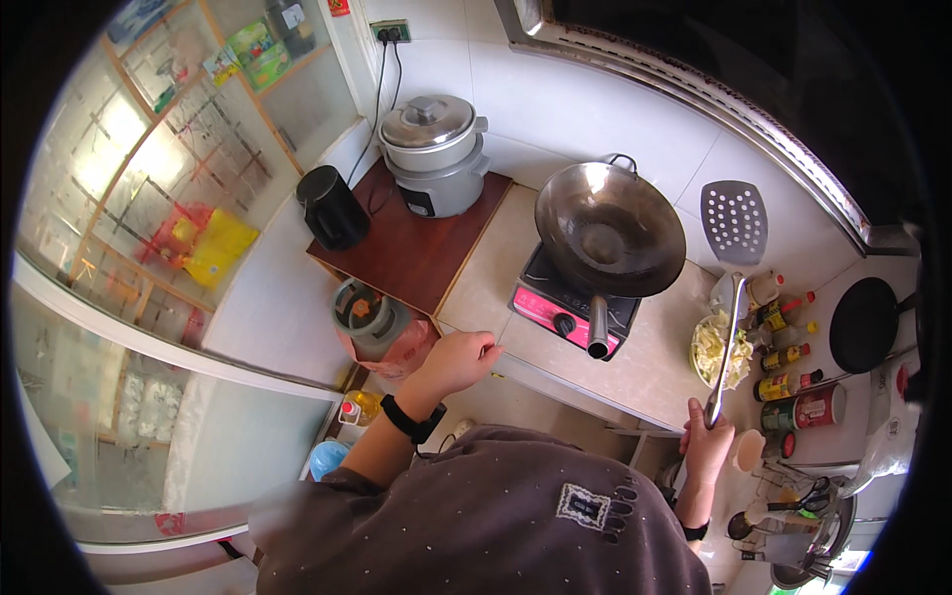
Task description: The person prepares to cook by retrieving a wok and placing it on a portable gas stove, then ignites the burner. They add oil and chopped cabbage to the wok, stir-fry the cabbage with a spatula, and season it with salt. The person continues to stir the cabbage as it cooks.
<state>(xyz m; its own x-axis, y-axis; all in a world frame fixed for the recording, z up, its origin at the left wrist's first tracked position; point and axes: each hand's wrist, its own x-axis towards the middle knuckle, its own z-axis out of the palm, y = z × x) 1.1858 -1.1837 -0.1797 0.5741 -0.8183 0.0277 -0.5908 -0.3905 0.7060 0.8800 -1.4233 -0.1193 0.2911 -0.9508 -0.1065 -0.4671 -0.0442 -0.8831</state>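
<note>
My right hand [706, 442] grips the handle of a slotted metal spatula [735, 223], whose perforated blade is raised to the right of the wok. My left hand [462, 361] is loosely curled near the counter's front edge, with nothing visible in it. Before me a metal wok [610, 227] rests on a portable gas stove [569, 320], its tubular handle pointing toward me. I see no food in the wok. A bowl of cut cabbage [718, 349] stands right of the stove, partly behind the spatula's handle.
A rice cooker [435, 160] and a black kettle [331, 208] stand on a reddish-brown board at the left. Below it is a gas cylinder [368, 320]. Sauce bottles [781, 361] line the right side; a black frying pan [863, 325] hangs beyond. A range hood [692, 82] juts out above.
</note>
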